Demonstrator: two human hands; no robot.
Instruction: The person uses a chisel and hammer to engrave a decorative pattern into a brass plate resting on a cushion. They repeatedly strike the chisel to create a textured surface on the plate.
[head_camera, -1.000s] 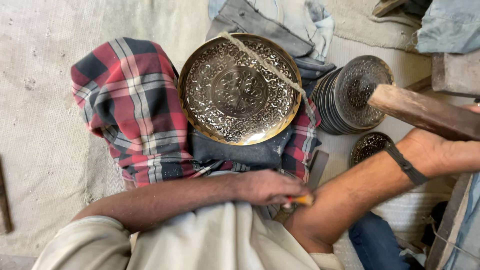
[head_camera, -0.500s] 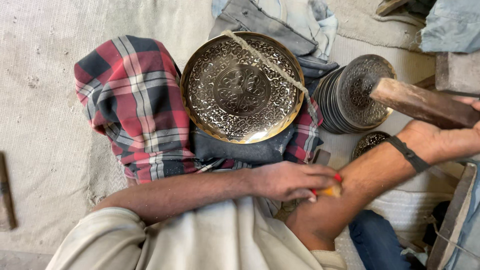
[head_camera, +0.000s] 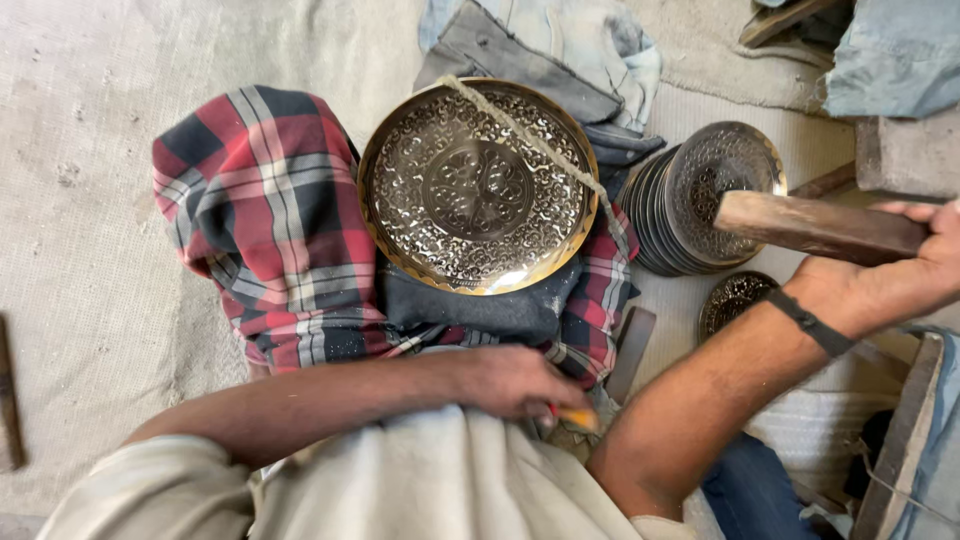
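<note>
A round engraved brass plate (head_camera: 476, 187) leans on a dark pad over a red plaid cloth (head_camera: 268, 220), with a cord (head_camera: 520, 130) stretched across its upper right. My left hand (head_camera: 515, 380) lies below the plate, curled around a small orange-tipped tool (head_camera: 578, 417) beside my lap. Out at the right edge, my right hand (head_camera: 905, 270) grips a brown wooden block (head_camera: 815, 226) held over a stack of engraved plates (head_camera: 700, 200). A dark band circles my right wrist.
A smaller engraved plate (head_camera: 735, 298) lies under my right forearm. Folded grey and blue cloths (head_camera: 555, 45) lie behind the big plate. A stone block (head_camera: 905, 155) and a wooden plank (head_camera: 905, 440) stand at the right. A beige mat (head_camera: 100, 150) covers the floor.
My left hand has drawn back toward my lap with the orange-tipped tool. My right hand still holds the wooden block, now slightly lower over the plate stack.
</note>
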